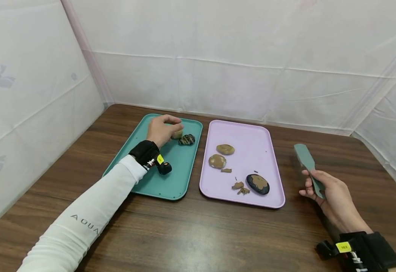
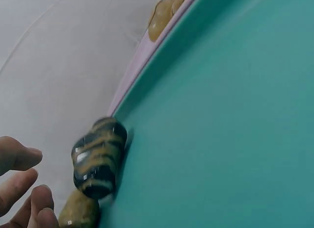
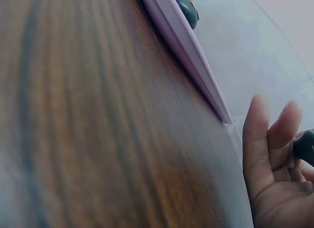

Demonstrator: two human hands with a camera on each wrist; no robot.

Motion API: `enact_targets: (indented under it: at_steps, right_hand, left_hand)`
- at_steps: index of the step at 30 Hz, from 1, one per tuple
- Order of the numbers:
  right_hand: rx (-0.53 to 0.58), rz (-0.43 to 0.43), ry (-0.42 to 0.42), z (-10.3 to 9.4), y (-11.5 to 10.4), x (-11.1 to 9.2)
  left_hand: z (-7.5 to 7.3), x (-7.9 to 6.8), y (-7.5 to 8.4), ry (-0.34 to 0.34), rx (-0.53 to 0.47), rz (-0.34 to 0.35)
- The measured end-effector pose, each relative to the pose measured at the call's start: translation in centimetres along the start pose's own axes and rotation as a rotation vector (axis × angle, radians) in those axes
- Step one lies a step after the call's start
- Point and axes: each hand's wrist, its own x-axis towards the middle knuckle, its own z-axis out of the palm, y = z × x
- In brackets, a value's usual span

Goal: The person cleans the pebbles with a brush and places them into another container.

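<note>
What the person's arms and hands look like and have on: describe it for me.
The left hand is bare, below a white sleeve with dark lettering that seems to read AQUA. Its black wristband carries a small black camera and a yellow label.

The right hand is bare too, with a matching wristband, camera and label; no sleeve shows there.

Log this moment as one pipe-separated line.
left hand: at tan stone | right hand: holds green spatula | teal tray: tan stone, striped stone | lilac tray: two brownish stones, dark stone, brown scraps
</note>
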Motion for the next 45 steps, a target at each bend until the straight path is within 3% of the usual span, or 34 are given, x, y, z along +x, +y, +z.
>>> enact_targets:
  at_steps: [9,26,34,45]
  right_hand:
    - [-0.004,-0.035,-0.012,0.6,-0.3,-0.4]
    - [0.027,-0.109,-0.072,2.1,-1.0,-0.4]
    - [0.021,-0.121,-0.095,2.4,-1.2,-0.7]
    - [0.012,-0.151,-0.132,3.0,-0.9,-0.8]
  left_hand:
    - [0.9,-0.4,1.2,-0.047,-0.077,0.000]
    - [2.7,-1.9,3.3,-0.167,0.012,0.078]
    - [4.0,-2.2,4.2,-0.201,0.119,0.147]
    - [5.4,-2.5,4.5,-0.368,0.280,0.269]
